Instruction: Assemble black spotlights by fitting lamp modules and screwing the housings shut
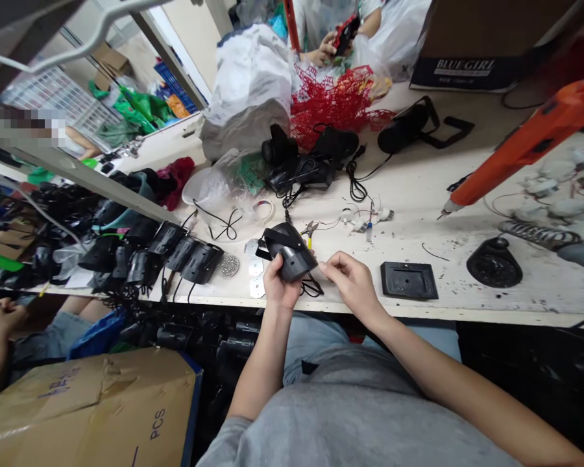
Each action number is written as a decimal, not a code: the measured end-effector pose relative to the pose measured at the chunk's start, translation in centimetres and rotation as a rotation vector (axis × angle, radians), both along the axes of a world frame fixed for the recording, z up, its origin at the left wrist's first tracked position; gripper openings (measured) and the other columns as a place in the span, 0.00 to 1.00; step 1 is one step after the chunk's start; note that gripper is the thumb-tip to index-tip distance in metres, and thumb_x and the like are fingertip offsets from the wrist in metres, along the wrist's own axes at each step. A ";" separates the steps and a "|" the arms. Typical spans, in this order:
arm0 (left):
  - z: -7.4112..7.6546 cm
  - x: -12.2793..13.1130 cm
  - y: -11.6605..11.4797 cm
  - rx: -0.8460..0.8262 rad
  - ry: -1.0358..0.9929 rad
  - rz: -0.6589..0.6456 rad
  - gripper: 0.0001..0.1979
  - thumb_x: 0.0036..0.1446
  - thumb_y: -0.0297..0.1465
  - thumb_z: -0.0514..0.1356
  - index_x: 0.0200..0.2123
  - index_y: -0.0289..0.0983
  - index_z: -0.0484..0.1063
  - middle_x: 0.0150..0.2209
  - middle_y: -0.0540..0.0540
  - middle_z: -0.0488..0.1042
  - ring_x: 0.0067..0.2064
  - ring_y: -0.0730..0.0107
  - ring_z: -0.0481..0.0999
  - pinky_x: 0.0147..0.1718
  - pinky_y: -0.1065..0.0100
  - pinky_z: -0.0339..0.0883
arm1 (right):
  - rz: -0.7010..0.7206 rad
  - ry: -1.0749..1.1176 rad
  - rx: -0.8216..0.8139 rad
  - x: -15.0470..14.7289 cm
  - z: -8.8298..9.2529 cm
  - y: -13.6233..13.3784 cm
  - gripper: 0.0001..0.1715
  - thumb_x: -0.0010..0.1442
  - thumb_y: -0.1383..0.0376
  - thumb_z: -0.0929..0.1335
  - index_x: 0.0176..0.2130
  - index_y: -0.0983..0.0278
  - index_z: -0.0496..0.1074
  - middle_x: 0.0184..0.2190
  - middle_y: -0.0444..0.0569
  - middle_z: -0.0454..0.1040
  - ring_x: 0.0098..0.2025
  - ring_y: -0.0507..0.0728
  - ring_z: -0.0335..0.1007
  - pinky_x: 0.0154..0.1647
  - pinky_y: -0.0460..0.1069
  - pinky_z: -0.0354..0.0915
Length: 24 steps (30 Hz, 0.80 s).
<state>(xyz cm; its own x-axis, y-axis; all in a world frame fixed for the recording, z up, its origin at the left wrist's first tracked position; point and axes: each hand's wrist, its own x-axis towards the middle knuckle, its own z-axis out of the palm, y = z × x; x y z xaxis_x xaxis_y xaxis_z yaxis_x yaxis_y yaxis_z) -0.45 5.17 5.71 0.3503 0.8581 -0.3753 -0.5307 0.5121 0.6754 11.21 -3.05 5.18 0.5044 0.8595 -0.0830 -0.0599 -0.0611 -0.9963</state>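
Note:
My left hand (281, 285) is wrapped round the underside of a black plastic lamp-like housing (294, 258), holding it tilted above the table's front edge. A black bracket and a cord are attached to or lie against it. Just to its right, my right hand (353, 282) is closed in a pinch close to the housing's open rim; anything between those fingertips is too small to make out. Behind the housing lie yellow-handled pliers (310, 232). Thin metal plates (257, 287) and a steel-wool ball (230, 265) sit left of my left hand.
An orange electric screwdriver (516, 152) hangs at the right. Below it are a black rectangular fixture (409, 281) and a black round-ended part (494, 263). Several black housings (202, 263) line the left. Small wired parts (367, 217) lie ahead. Other people work across and to the left.

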 end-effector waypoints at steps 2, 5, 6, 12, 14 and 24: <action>-0.5 -0.5 -0.2 0.051 -0.020 -0.051 0.24 0.42 0.39 0.69 0.44 0.37 0.79 0.45 0.40 0.83 0.46 0.48 0.83 0.55 0.49 0.73 | -0.022 -0.010 0.021 0.1 0.1 -0.1 0.17 0.53 0.52 0.70 0.24 0.60 0.67 0.24 0.44 0.71 0.29 0.54 0.66 0.33 0.50 0.62; -1.1 -1.3 -0.5 0.088 -0.006 -0.139 0.29 0.34 0.38 0.72 0.44 0.37 0.79 0.43 0.38 0.83 0.51 0.37 0.81 0.57 0.40 0.70 | -0.020 -0.007 0.054 1.0 0.4 0.5 0.16 0.54 0.51 0.71 0.32 0.61 0.71 0.32 0.47 0.76 0.35 0.56 0.71 0.39 0.51 0.67; -1.3 -1.5 -0.6 0.085 0.007 -0.170 0.28 0.33 0.38 0.72 0.42 0.36 0.79 0.42 0.37 0.83 0.52 0.34 0.80 0.57 0.39 0.70 | -0.003 -0.002 0.064 1.4 0.5 0.9 0.17 0.55 0.50 0.71 0.36 0.61 0.72 0.35 0.48 0.77 0.36 0.56 0.72 0.40 0.52 0.68; -1.4 -1.7 -0.6 -0.076 0.002 -0.440 0.25 0.35 0.40 0.70 0.39 0.36 0.79 0.41 0.33 0.83 0.52 0.30 0.80 0.50 0.38 0.73 | 0.203 0.015 0.187 3.2 1.2 4.1 0.28 0.60 0.40 0.66 0.35 0.60 0.77 0.40 0.49 0.79 0.46 0.60 0.75 0.53 0.56 0.69; -1.2 -1.4 -0.4 -0.105 -0.011 -0.502 0.24 0.36 0.39 0.68 0.40 0.36 0.78 0.39 0.34 0.83 0.50 0.30 0.80 0.48 0.38 0.74 | 0.230 0.044 0.239 3.0 1.1 4.7 0.31 0.62 0.38 0.63 0.33 0.59 0.76 0.40 0.50 0.79 0.46 0.61 0.76 0.54 0.57 0.69; 0.6 0.2 1.9 -0.100 0.017 -0.608 0.16 0.38 0.32 0.70 0.33 0.31 0.78 0.30 0.42 0.80 0.31 0.61 0.79 0.40 0.59 0.75 | 0.156 0.075 0.296 4.5 1.5 6.1 0.35 0.57 0.34 0.66 0.32 0.62 0.78 0.35 0.59 0.79 0.38 0.64 0.76 0.43 0.60 0.68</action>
